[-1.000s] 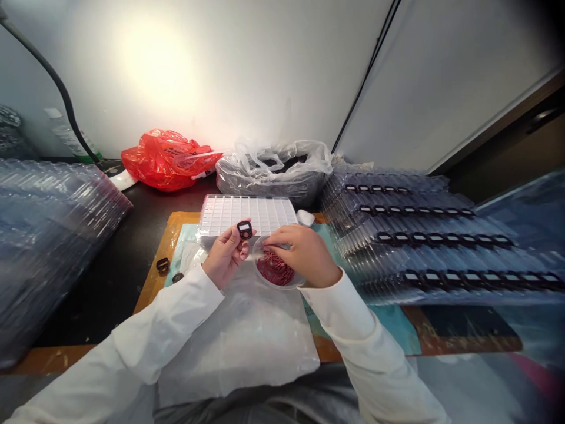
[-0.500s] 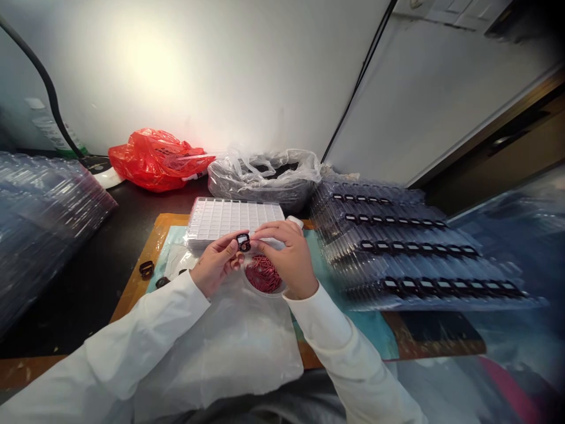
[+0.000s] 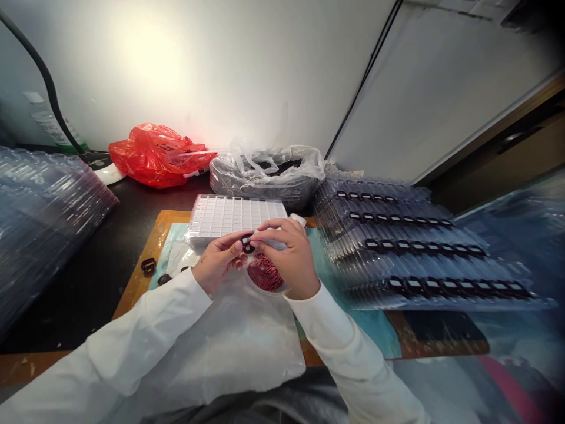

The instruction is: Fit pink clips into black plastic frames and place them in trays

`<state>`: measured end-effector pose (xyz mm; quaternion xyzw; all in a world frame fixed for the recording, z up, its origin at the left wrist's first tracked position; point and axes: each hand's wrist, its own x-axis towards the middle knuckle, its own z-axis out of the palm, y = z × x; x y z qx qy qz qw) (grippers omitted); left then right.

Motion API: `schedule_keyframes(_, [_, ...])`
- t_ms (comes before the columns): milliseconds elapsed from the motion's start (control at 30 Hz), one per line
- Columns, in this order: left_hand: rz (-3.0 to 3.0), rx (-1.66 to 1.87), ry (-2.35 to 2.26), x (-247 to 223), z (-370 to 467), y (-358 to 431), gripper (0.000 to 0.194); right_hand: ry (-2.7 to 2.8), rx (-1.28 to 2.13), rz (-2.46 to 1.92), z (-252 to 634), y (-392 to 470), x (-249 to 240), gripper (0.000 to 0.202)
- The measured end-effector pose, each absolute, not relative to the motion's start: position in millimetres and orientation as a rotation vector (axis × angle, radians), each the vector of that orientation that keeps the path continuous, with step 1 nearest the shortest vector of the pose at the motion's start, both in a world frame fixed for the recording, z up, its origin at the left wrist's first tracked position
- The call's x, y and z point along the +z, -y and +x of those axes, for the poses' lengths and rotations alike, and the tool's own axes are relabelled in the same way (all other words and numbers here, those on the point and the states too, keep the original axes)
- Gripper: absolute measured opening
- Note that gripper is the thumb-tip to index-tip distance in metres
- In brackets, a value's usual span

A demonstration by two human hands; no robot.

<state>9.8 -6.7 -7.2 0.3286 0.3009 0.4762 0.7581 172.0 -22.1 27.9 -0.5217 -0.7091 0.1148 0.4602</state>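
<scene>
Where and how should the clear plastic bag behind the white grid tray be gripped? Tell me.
Take the clear plastic bag by its loop handles, coming from above. They seem the surest hold: they stand up over the open mouth, while the wall is thin, crumpled film and the white grid tray sits close in front.

Glossy red bag (image 3: 154,156); dark-red pieces (image 3: 265,273); plain white sleeves (image 3: 145,333).

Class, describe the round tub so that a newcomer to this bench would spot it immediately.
Find the white gridded tray in the middle of the bench. Just on the wearer's side of it, partly hidden by the right hand, sits the tub. Unlike its neighbours, it is round and holds thin dark-red pieces.
</scene>
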Motion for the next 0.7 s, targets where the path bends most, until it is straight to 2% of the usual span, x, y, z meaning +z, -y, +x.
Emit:
schedule_keyframes(367, [0.79,1.012,-0.697,-9.0,9.0,5.2,0.042,1.805,0.32,-1.283,175.7,23.0,30.7,0.008])
schedule_keyframes(500, [0.744,1.011,-0.676,-7.9,8.7,6.2,0.044,1.846,0.19,-1.19,178.7,22.8,34.9,0.017])
schedule_keyframes(700, [0.73,1.028,-0.692,-6.7,7.2,5.0,0.046,1.973,-0.045,-1.137,177.2,27.4,37.8,0.015])
